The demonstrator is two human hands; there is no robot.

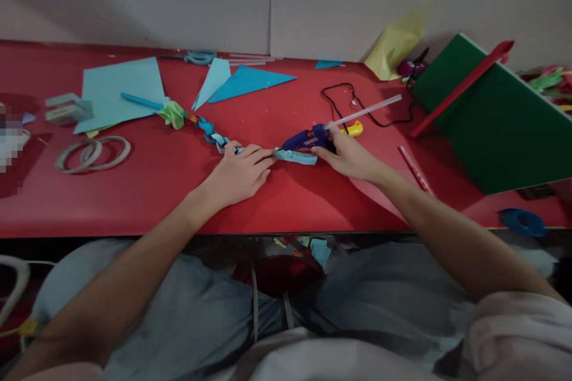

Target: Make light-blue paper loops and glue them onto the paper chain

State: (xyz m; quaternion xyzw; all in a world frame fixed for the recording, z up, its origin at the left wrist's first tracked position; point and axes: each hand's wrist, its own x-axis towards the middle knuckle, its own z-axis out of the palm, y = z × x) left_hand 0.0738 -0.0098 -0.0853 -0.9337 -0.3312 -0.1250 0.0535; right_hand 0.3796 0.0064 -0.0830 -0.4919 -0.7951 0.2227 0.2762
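Note:
My right hand is wrapped round a dark blue hot glue gun with a yellow trigger, and a long clear glue stick juts from its back. The gun's nozzle rests at a light blue paper strip. Fingers of my left hand press the strip's left end against the table, their tips close to the nozzle. Leftward from that hand runs a blue paper chain, partly under the fingers. It leads up to a light green crumpled paper piece on a blue rolled paper stick.
On the red table lie tape rolls, a light blue sheet, blue paper triangles and scissors. A black cord loops behind the gun. A green board with a red strip leans at the right.

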